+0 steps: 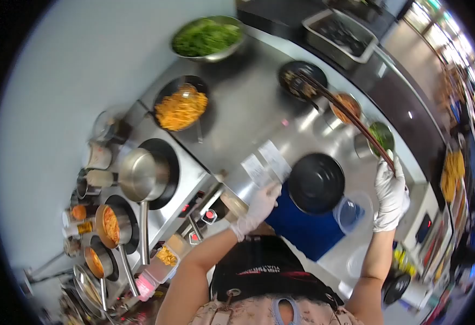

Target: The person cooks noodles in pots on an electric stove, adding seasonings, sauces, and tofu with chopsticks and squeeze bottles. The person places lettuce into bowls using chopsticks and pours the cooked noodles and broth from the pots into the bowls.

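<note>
Long brown chopsticks (356,120) are gripped in my gloved right hand (390,195), and their tips reach over a black bowl (303,81) with small brownish food in it. My gloved left hand (260,207) is low over the steel counter, at the near edge of two white paper slips (274,158). Its fingers are blurred, and whether they hold the slips I cannot tell. An empty black bowl (316,183) stands between my hands, partly on a blue mat (305,230). A clear plastic container (352,213) is beside it.
Left, a steel saucepan (144,176) sits on a cooktop (175,187), with smaller pans of orange food (110,225) nearer. A dark bowl of orange-yellow strips (182,108) and a bowl of greens (207,38) stand farther back. Metal tubs (347,110) and a steel tray (340,39) line the right.
</note>
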Motion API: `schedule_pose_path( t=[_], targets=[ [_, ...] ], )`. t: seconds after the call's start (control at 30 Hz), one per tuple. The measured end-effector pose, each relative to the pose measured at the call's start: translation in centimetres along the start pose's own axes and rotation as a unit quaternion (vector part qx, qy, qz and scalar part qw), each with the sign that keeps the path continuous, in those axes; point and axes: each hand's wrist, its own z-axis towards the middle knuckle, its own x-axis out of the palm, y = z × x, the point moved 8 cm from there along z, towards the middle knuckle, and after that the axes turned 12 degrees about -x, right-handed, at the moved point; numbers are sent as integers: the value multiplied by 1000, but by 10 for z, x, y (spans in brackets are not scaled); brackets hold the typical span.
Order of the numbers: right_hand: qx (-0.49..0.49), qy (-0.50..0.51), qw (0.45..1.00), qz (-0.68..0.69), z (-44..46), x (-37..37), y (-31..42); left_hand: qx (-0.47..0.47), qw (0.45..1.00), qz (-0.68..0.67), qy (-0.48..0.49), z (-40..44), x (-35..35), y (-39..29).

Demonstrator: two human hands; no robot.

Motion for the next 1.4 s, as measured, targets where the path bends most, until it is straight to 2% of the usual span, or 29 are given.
schedule_pose_path(
  t=[0.07, 0.1, 0.17, 0.2, 0.23, 0.27, 0.3, 0.37, 0.43, 0.5, 0.57, 0.67, 0.73, 0.83, 0.93, 0.97, 1.07, 1.23, 1.3, 1.4],
  targets=[
    [52, 116, 992, -7, 24, 50, -37, 27, 999, 4, -44, -17, -36, -1],
    [20, 137, 987, -77, 37, 73, -53, 56, 996, 6, -75, -22, -55, 6],
    [-50, 199, 969, -141, 46, 133, -92, 46, 991, 7, -126, -35, -99, 21],
    [-263, 305, 816, -414, 41, 176, -98, 106, 983, 0, -153, -46, -120, 20],
    [-437, 360, 540, -623, 28, 216, -121, 76, 979, 10, -189, -58, -141, 20],
    [-342, 337, 726, -493, 54, 227, -142, 100, 970, 19, -222, -61, -161, 38],
    [-224, 296, 867, -332, 79, 236, -172, 85, 967, 15, -238, -66, -180, 49],
    [-269, 332, 822, -378, 102, 275, -221, 60, 968, -28, -242, -92, -200, 37],
    [-283, 354, 808, -377, 131, 301, -273, -18, 967, -84, -242, -105, -217, 59],
    [-289, 356, 781, -424, 147, 322, -317, -10, 962, -73, -263, -122, -225, 60],
    [-277, 363, 797, -394, 168, 332, -358, -23, 956, -81, -282, -132, -231, 73],
    [-306, 365, 781, -403, 191, 338, -408, -56, 949, -99, -295, -137, -230, 101],
    [-304, 353, 772, -432, 197, 338, -434, -67, 950, -109, -286, -139, -225, 91],
    [-365, 328, 717, -496, 212, 330, -457, -89, 950, -127, -270, -133, -219, 99],
    [-375, 289, 730, -493, 213, 324, -436, -78, 951, -138, -265, -130, -218, 109],
    [-352, 274, 775, -447, 218, 318, -429, -81, 952, -138, -262, -131, -218, 108],
    [-296, 249, 856, -342, 221, 313, -400, -90, 951, -137, -261, -127, -221, 104],
    [-314, 277, 849, -322, 206, 310, -333, -70, 959, -119, -246, -113, -220, 95],
    [-311, 286, 861, -282, 186, 302, -288, -56, 964, -109, -235, -108, -215, 86],
    [-318, 284, 854, -300, 138, 274, -201, -25, 973, -91, -211, -94, -204, 69]
  ],
)
